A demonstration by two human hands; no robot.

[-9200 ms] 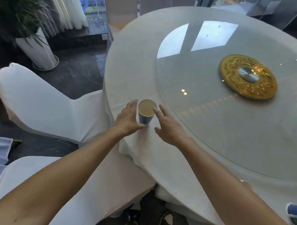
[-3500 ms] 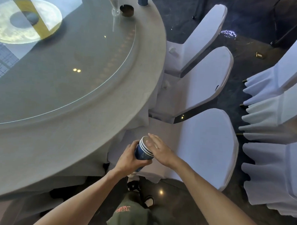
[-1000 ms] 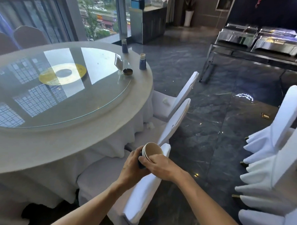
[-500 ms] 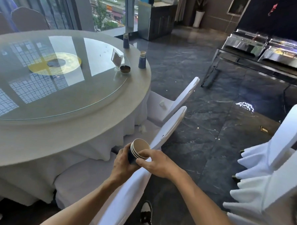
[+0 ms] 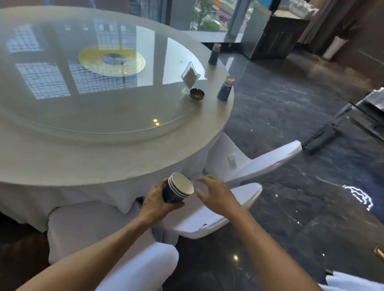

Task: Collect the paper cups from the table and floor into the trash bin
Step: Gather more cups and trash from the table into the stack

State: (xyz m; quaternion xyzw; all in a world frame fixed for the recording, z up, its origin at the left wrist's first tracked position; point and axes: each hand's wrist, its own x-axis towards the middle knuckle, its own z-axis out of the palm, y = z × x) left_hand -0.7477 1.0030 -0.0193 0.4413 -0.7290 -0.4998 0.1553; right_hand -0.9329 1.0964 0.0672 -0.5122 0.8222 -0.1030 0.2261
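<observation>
Blue paper cups (image 5: 177, 190), nested, in left hand (image 5: 156, 202)

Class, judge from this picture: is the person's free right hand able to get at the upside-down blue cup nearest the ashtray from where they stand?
Probably not yet. The right hand is open near the cup stack, while the upside-down cup stands across the table. Nothing blocks it, though chairs line that side.
</observation>
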